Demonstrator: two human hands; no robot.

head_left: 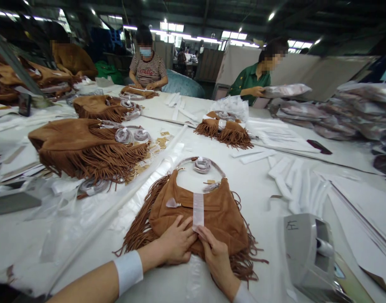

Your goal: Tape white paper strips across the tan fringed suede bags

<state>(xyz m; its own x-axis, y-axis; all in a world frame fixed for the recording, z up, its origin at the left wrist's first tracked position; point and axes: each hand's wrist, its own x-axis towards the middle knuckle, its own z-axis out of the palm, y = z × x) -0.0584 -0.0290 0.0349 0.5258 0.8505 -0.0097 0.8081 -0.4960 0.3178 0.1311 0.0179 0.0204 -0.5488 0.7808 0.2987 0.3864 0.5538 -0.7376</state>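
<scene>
A brown suede handbag (221, 206) with long fringe at both sides lies flat before me, its handle pointing away. Down its middle runs a white wrapping strip (198, 206), which crosses the zip. My left hand (177, 242) rests on the lower front of the bag, fingers spread, just left of the strip. At the strip's lower end, my right hand (214, 250) has thumb and fingers pinched together on it. A wrapped, coiled strap (202, 165) sits inside the handle loop. Clear wrap covers the zip pull (172, 203).
More fringed bags (82, 141) lie at the left, and a strip-banded bag (223, 128) lies ahead. Loose white strips (294, 181) and a grey tape dispenser (302, 252) are at the right. Three people work across the table; one holds a plastic-wrapped package (287, 90).
</scene>
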